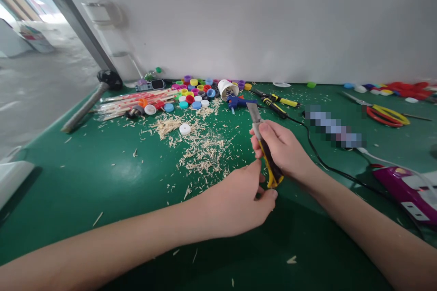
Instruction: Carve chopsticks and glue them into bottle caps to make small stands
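A utility knife (268,156) with a yellow and dark handle is held up over the table, its broad metal blade pointing up and away from me. My right hand (282,145) is closed around the upper handle, the thumb lying by the grey blade holder. At the yellow butt end, my left hand (239,200) has its fingers curled in, with thumb and fingertips on the handle. Pale wood shavings (205,152) are scattered over the green table (129,191) beyond my hands. A white bottle cap (185,129) lies among them.
Colourful bottle caps (196,93), packed wooden sticks (143,99) and a tipped white cup (227,89) lie by the wall. A blue glue gun (239,102), pliers (285,100), scissors (385,113), a purple power strip (406,191) and a black cable (327,168) are around. A hammer (92,95) lies left.
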A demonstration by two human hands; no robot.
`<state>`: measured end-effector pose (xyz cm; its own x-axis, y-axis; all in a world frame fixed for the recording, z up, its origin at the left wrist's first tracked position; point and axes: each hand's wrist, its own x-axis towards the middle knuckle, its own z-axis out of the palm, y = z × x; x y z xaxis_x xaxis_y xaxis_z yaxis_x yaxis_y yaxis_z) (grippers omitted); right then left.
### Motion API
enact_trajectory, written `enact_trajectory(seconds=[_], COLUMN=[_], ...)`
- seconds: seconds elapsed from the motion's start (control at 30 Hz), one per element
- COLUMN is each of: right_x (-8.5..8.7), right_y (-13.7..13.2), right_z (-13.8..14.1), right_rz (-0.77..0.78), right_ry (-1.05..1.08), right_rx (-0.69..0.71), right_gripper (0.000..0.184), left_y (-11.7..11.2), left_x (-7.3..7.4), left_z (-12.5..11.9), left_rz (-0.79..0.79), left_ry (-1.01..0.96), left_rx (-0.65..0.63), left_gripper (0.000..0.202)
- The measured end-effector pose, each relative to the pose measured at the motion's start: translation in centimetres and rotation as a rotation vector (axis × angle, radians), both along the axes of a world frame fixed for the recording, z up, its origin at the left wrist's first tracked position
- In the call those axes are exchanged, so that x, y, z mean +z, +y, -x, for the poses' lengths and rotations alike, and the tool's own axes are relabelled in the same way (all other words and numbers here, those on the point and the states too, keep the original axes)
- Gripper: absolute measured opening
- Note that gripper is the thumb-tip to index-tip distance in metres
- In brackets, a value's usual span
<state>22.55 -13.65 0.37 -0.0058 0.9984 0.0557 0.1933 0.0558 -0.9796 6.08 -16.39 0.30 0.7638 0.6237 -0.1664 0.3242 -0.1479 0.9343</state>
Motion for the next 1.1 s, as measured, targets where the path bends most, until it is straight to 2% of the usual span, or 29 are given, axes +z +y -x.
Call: enact_trajectory(seconds=[0.1, 0.2, 0.33, 0.4, 0.43, 0.5, 0.67, 0.83, 1.1], right_x=[0.4, 0.6, 0.7, 0.7, 0.8, 0.9, 1.2, 0.9, 0.4], right_y=[0.0, -0.1, -0.1, -0.2, -0.3, -0.5, -0.9, -1.0, -0.7], right_z=[-0.6, -0.6, -0.3, -0.1, 0.0, 0.1, 0.3, 0.4, 0.7], right_rz=[-0.172, -0.295, -0.315, -0.295, -0.279, -0.253, -0.259, -0.267, -0.23], right_ry=[-0.292, -0.507, -0.631, -0.681, -0.696, -0.71, -0.792, -0.825, -0.865], right_rx=[-0.042, -0.042, 0.034, 0.089, 0.116, 0.163, 0.261, 0.245, 0.208], right_gripper=[0.033, 0.035, 0.032, 0.029, 0.028, 0.027, 0.02, 0.024, 0.02], left_y=[-0.3, -0.2, 1.6, 3.0, 3.8, 5.1, 6.9, 7.4, 7.8], left_x=[1.3, 3.0, 4.9, 5.5, 5.6, 5.7, 5.4, 5.1, 4.7], left_z=[0.3, 0.6, 1.6, 2.4, 2.8, 3.5, 4.5, 4.8, 5.0], left_rz=[-0.162, -0.442, -1.058, -1.249, -1.284, -1.275, -1.118, -1.055, -1.004], left_ry=[0.091, 0.132, 0.147, 0.194, 0.224, 0.273, 0.343, 0.355, 0.383], left_rx=[-0.002, 0.008, 0.15, 0.251, 0.267, 0.239, 0.154, 0.057, 0.024], left_gripper=[0.046, 0.031, 0.029, 0.026, 0.025, 0.021, 0.025, 0.022, 0.026])
